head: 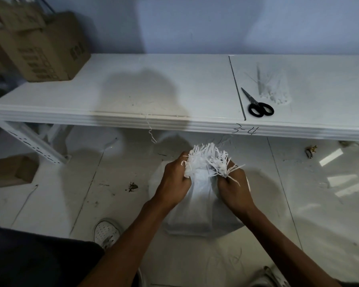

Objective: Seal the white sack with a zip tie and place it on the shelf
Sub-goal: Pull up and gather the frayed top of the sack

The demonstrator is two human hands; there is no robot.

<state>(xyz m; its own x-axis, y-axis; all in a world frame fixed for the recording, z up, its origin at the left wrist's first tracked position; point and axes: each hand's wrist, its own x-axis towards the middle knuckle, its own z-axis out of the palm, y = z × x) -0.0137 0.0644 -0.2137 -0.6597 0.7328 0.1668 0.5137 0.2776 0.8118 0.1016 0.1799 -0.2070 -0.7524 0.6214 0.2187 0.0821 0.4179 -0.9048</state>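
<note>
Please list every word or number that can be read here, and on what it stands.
"3-4": handwritten in black on the front edge of the shelf.
Printing on the cardboard box: too blurred to read.

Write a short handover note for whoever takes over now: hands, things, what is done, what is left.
Left hand and right hand: both grip the gathered neck of the white sack, which stands on the floor.
Zip ties lie on the shelf, beside the scissors.
Done: the mouth is bunched.
Left: take a tie, seal the neck, put the sack on the shelf.
</note>
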